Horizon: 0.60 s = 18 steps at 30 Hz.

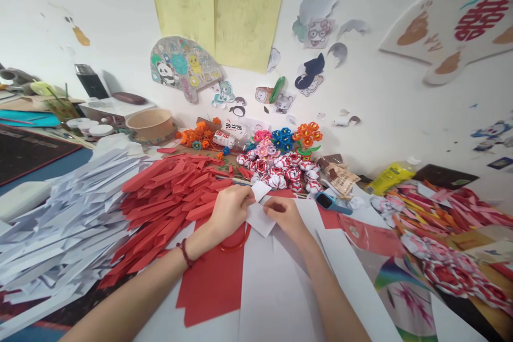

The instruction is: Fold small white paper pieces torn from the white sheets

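Observation:
Between my two hands is a small piece of white paper [261,220], partly folded, with a corner standing up above my fingers. My left hand [230,209], a dark red bead bracelet on its wrist, pinches the paper's left side. On the right side, my right hand [285,215] pinches the same paper between thumb and fingers. Under my hands lie white paper sheets [276,288] and a red paper sheet [214,283]. A red ring-shaped handle [236,243] shows beside my left wrist, the rest of it hidden.
Piles of red folded strips [172,192] and white folded strips [68,230] lie to the left. Red-and-white paper flowers [284,168] and a blue watch [332,203] sit behind my hands. Coloured strips [444,208] and a yellow bottle [390,177] are on the right.

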Tool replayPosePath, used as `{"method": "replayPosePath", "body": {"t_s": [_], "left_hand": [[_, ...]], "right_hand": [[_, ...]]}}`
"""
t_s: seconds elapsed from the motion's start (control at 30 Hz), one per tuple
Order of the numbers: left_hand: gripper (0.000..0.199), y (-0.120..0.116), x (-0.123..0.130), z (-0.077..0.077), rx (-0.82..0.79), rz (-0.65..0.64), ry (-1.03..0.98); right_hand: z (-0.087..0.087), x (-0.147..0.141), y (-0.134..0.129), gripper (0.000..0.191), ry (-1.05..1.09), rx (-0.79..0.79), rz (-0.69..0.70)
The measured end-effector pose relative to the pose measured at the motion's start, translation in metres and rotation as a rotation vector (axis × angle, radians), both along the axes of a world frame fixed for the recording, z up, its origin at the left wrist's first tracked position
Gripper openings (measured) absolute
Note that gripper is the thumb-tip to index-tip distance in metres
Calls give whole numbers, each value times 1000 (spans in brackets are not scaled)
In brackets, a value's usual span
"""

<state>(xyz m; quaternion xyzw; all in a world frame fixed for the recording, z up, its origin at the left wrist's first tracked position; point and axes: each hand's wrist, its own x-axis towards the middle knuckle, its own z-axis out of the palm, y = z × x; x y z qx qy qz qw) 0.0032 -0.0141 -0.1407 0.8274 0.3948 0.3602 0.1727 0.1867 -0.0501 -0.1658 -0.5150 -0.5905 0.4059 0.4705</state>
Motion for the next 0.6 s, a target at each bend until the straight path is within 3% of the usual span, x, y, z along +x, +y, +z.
{"method": "replayPosePath", "body": {"t_s": [0.6], "left_hand": [[15,4,-3,0,113,11,-68]], "right_hand": [[-3,17,1,8,-216,61,-71]]}}
